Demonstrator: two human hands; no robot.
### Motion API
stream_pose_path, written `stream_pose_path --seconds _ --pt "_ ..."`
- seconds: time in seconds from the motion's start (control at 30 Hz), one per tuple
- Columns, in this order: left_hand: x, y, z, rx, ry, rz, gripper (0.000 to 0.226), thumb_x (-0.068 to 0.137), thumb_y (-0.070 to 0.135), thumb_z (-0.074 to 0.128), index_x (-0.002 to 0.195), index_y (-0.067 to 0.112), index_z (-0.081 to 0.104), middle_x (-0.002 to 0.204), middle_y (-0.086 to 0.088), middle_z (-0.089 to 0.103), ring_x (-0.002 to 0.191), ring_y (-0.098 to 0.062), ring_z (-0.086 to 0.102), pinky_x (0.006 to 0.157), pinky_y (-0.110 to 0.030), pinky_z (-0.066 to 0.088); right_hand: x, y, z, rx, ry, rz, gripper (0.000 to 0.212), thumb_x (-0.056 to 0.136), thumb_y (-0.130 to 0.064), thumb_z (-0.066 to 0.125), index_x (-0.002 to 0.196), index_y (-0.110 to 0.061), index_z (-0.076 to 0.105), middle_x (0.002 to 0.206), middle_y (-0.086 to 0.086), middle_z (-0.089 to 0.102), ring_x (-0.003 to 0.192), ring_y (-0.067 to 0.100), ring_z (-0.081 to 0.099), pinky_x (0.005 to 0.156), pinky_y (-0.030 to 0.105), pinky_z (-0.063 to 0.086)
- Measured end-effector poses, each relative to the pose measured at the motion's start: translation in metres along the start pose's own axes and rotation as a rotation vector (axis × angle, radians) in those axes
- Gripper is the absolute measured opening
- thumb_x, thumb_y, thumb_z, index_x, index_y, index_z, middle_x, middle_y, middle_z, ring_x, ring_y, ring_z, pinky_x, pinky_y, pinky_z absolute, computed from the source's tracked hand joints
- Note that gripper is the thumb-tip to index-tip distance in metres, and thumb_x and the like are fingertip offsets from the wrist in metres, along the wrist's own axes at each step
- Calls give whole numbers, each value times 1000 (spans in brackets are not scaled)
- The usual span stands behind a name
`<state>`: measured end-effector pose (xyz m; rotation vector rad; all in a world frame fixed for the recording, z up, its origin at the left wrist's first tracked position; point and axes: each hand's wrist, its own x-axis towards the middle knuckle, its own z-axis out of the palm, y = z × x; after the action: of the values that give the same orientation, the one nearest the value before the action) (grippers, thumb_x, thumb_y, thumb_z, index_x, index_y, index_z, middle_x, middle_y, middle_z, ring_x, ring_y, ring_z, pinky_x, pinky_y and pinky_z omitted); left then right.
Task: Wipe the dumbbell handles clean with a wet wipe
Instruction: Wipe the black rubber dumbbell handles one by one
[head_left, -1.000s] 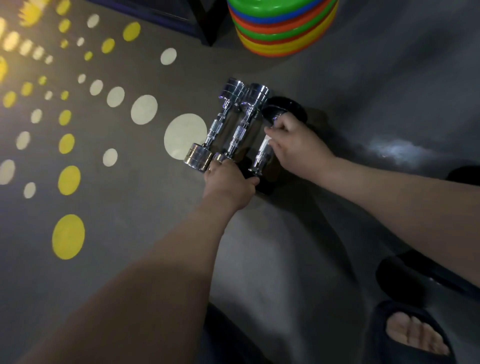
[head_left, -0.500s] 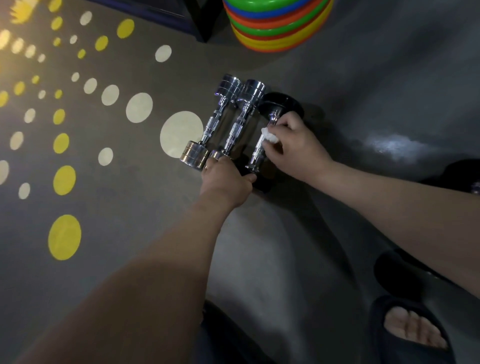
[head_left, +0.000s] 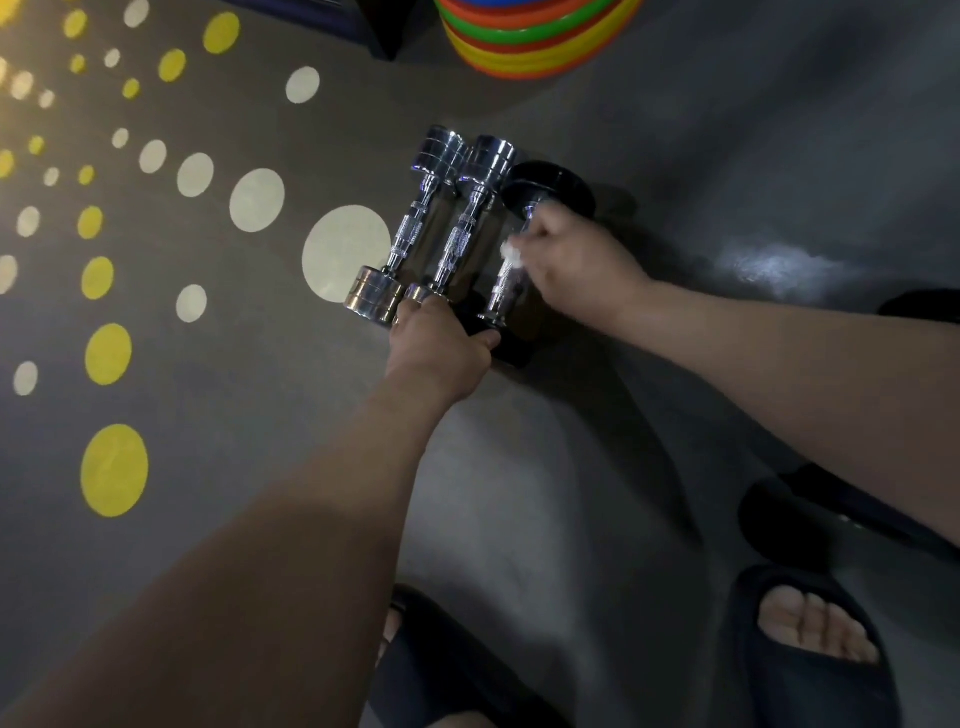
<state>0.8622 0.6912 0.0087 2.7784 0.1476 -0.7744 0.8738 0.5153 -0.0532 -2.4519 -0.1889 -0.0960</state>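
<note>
Three dumbbells lie side by side on the grey floor: two chrome ones (head_left: 410, 228) (head_left: 460, 234) and a black-ended one (head_left: 550, 189) with a chrome handle (head_left: 506, 291) on the right. My right hand (head_left: 576, 265) wraps the upper part of that handle, pinching a small white wet wipe (head_left: 511, 254) against it. My left hand (head_left: 441, 353) grips the near ends, its thumb on the black near head (head_left: 511, 351) and its fingers over the middle dumbbell's near end.
A stack of coloured discs (head_left: 535, 36) stands beyond the dumbbells. Yellow and pale dots (head_left: 345, 252) mark the floor at left. My feet in dark slides (head_left: 810, 639) are at the lower right, with another dark slide (head_left: 447, 670) at the bottom centre.
My right hand with the wipe has slid up the black-ended dumbbell's handle toward the far head. My left hand has kept its hold on the near ends.
</note>
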Motion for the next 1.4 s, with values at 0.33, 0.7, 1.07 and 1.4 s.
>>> stream_pose_path --seconds 0.33,0.7,1.07,1.4 --pt "1 -2 0 -14 6 11 66 89 43 73 141 11 46 146 -15 37 132 -35 46 111 -37 38 -4 3 10 -13 55 -4 23 102 -16 51 96 0 66 93 16 57 75 27 56 66 38 51" --pt "5 -3 1 27 -1 17 73 89 45 72 144 8 44 147 -18 38 130 -36 48 111 -37 38 -8 6 27 167 345 303 25 95 -12 61 74 -1 69 77 13 60 67 26 59 62 36 48" --pt "8 -4 2 31 1 27 68 88 44 74 139 7 49 141 -20 44 125 -36 52 106 -36 41 -23 -7 32 377 296 455 17 90 -11 64 75 -5 59 71 6 62 66 16 52 65 35 42" --pt "11 -7 7 27 7 11 76 87 45 74 144 4 44 148 -21 43 128 -38 52 105 -39 43 -39 -19 47 495 83 610 13 88 -12 66 75 -13 63 77 0 64 75 13 57 60 19 38"
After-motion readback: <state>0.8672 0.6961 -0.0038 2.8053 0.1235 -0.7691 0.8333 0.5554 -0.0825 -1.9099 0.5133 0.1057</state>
